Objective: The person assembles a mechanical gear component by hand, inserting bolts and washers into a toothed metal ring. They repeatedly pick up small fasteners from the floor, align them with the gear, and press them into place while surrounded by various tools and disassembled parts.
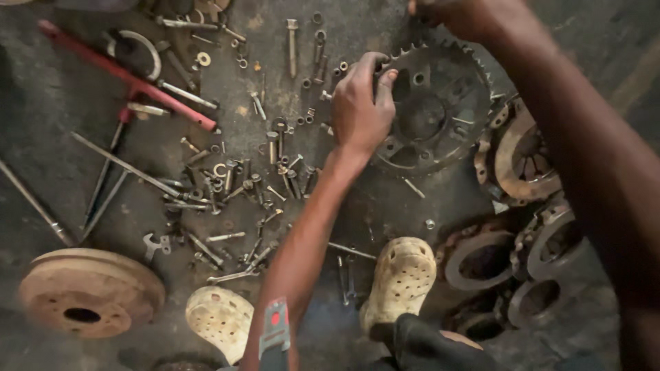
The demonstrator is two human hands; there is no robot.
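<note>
Both hands hold the sprocket (430, 110) on the floor (62, 89): left hand (361, 103) pinching its toothed rim, right hand (454, 14) closed on the far edge. It looks heavy, rigid steel with sharp, greasy teeth, so the inner cutouts seem the safer grip.

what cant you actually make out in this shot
Head view only:
- Right hand: its fingers run past the top edge, so its grip on the sprocket cannot be judged.
- Left hand: its fingertips curl over the sprocket's rim, hiding the contact beneath.
- Bolts and nuts on the floor: too small to tell thread or size.
- Rusty rings: partly covered by the right forearm.
</note>
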